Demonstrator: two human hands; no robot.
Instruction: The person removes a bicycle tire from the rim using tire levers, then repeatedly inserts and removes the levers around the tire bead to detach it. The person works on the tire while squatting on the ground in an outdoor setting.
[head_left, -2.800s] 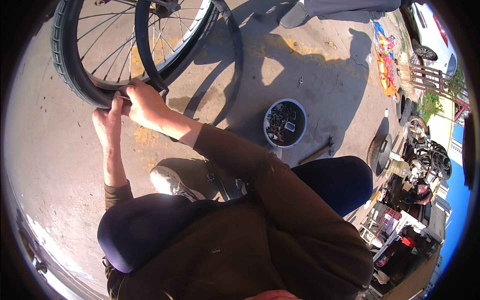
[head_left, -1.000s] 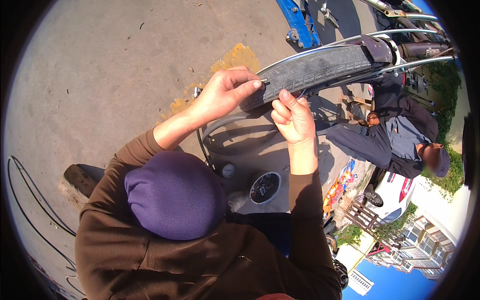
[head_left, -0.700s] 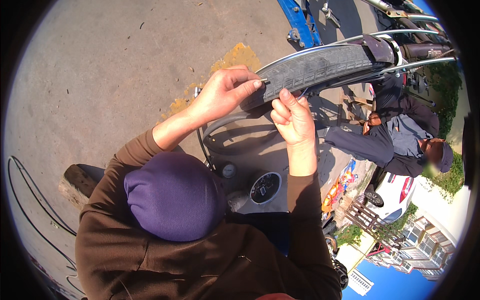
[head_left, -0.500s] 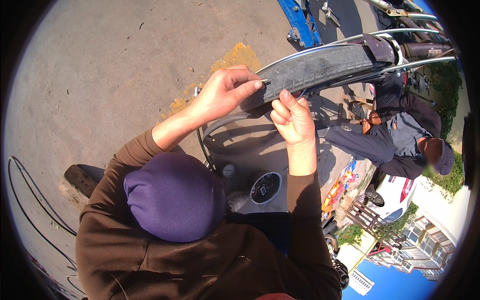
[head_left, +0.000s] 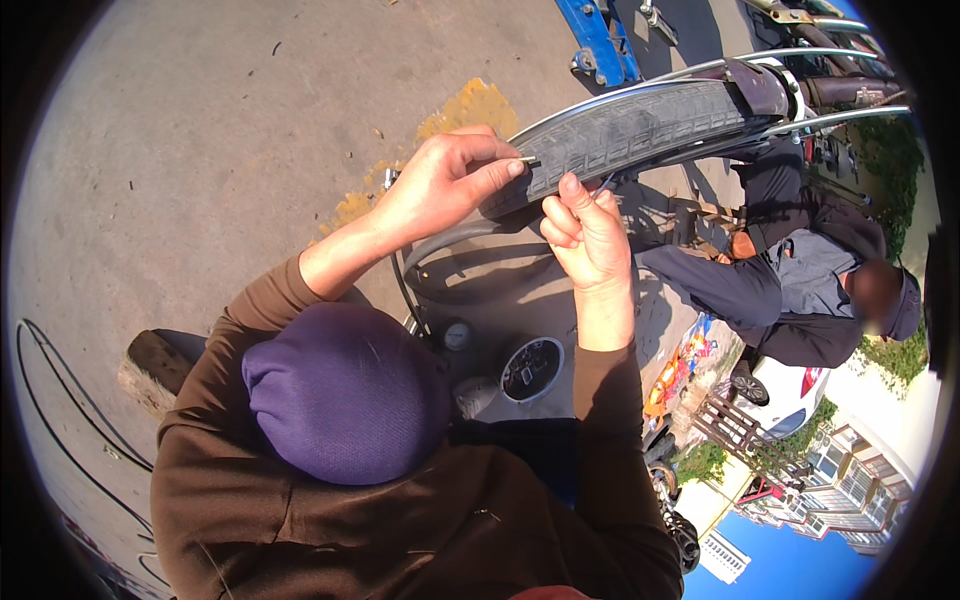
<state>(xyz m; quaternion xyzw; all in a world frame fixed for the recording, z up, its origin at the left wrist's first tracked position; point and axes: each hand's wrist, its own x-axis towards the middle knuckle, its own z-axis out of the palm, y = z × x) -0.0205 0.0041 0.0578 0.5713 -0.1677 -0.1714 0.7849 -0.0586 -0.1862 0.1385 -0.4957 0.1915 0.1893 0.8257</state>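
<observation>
Held between the thumb and fingertips of my left hand [head_left: 440,187] is a small thin metal piece [head_left: 530,160], lying close against the tread of a bicycle tire [head_left: 640,130]. The kind of piece is too small to tell. My right hand [head_left: 590,237] is closed at the tire's near side, thumb up and fingers curled. A thin bluish strip [head_left: 604,184] shows beside its fingertips; whether the fingers grip it, I cannot tell. Below the wheel a black inner tube [head_left: 465,238] hangs in a loop.
A bucket [head_left: 562,368] with dark contents stands below my hands, a small round can [head_left: 457,336] nearby. Purple cloth [head_left: 345,395] bulges at lower left. A wooden block [head_left: 150,372] and black cable [head_left: 75,415] lie left, a blue metal stand [head_left: 600,45] beyond. Another person [head_left: 800,270] sits right.
Both hands stay almost in place at the tire. The seated person's head and arms have shifted slightly, and the whole view has tilted a little.
</observation>
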